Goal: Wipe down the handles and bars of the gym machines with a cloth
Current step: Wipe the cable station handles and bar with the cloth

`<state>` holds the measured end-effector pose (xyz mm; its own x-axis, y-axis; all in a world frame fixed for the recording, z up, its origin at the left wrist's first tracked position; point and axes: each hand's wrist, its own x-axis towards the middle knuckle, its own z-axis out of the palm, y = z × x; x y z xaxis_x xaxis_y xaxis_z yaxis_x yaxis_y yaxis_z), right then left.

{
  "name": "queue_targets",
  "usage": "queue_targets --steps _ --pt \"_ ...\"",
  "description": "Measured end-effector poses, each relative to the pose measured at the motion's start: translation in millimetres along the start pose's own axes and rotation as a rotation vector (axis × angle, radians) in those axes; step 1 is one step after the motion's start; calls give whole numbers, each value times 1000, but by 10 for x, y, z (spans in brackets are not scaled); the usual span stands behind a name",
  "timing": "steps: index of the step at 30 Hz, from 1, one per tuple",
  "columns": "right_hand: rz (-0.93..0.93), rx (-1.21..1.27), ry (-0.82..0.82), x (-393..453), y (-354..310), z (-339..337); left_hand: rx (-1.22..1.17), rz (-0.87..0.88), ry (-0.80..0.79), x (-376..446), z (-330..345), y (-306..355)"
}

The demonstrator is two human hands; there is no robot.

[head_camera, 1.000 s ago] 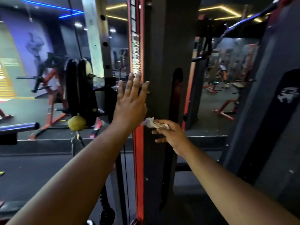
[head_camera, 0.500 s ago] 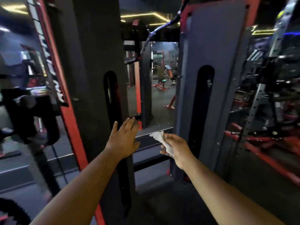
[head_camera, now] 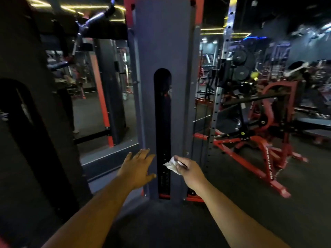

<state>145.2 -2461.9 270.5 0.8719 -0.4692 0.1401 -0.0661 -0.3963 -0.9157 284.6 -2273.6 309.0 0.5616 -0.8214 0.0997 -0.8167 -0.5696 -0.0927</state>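
A tall grey weight-stack column with a dark vertical slot stands straight ahead. My right hand grips a small white cloth just in front of the column's lower part, right of the slot. My left hand reaches out with straight fingers toward the column's left edge, left of the slot; whether it touches the panel is unclear. Both forearms stretch up from the bottom of the view.
A second dark column stands close on the left. A perforated grey upright and cables rise right of the grey column. Red-framed machines with black weight plates fill the right side. The floor is dark.
The view has swung right from the dark left column to the grey column, now centred. Both hands moved with it, the right still holding the cloth, the left lifted off the left column.
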Motion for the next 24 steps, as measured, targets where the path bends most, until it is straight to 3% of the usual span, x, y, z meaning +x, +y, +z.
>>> queue_targets --steps 11,24 --pt "56 -117 199 450 797 -1182 -67 294 -9 1523 126 1113" --pt "128 -202 393 1679 1187 -1856 -129 468 22 3371 296 1242"
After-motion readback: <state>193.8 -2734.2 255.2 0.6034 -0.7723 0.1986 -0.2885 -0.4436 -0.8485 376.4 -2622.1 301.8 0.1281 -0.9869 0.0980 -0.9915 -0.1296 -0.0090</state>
